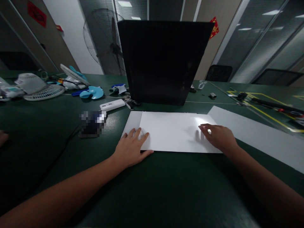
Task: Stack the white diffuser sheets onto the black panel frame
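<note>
A white sheet [171, 133] lies flat on the dark green table, on top of a thin board whose greyish left part [133, 122] shows. My left hand [133, 147] rests with spread fingers on the sheet's left end, its thumb along the front edge. Over the sheet's right part is my right hand [217, 136], thumb and fingers brought together in a pinch, casting a shadow on the white surface. Something small and white shows between those fingers, too small to name. A second white sheet [261, 137] lies slanted to the right.
Behind the sheet stands a large black panel [166, 63]. Fan parts [45, 90], blue blades [92, 92] and a white power strip [112, 105] lie at the left. Yellow markings [268, 115] and dark tools are on the right. Another person's hand [3, 138] shows at the left edge.
</note>
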{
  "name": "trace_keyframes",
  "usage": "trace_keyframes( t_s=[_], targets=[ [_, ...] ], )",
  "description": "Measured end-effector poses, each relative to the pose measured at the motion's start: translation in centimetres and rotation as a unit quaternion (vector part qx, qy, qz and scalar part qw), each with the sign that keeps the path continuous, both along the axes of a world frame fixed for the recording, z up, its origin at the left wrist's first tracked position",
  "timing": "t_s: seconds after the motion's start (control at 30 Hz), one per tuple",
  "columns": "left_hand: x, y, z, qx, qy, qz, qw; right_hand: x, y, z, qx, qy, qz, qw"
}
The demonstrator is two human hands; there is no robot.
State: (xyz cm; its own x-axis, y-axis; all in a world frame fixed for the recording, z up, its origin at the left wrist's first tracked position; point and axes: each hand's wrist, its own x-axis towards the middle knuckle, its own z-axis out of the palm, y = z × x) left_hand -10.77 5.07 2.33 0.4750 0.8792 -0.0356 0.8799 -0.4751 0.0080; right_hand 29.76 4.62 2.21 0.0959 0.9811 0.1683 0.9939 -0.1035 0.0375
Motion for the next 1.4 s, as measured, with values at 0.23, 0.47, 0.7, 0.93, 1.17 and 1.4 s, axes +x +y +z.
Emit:
trace_keyframes(
  t_s=[0.23, 0.47, 0.7, 0.93, 1.17, 1.4],
  targets=[
    [-0.2, 0.1, -0.3, 0.008, -0.005, 0.003, 1.000, -0.8, 0.4, -1.1, -0.021, -0.001, 0.080, 0.997],
    [-0.2, 0.1, -0.6, 0.016, 0.005, 0.017, 1.000, -1.5, 0.1, -1.5, -0.009, 0.014, 0.155, 0.988],
    [-0.3, 0.2, -0.8, -0.005, 0.005, 0.040, 0.999, -1.6, 0.1, -2.0, -0.004, 0.052, 0.206, 0.977],
    [-0.3, 0.2, -0.7, -0.001, -0.002, 0.034, 0.999, -2.0, -0.1, -1.9, -0.021, 0.074, 0.223, 0.972],
    [-0.1, 0.2, -0.5, -0.006, 0.011, 0.031, 0.999, -2.3, -0.5, -1.8, -0.031, 0.088, 0.248, 0.964],
    [-0.1, 0.1, -0.5, 0.009, 0.029, 0.033, 0.999, 0.3, 0.7, -2.2, 0.042, 0.069, 0.238, 0.968]
  ],
)
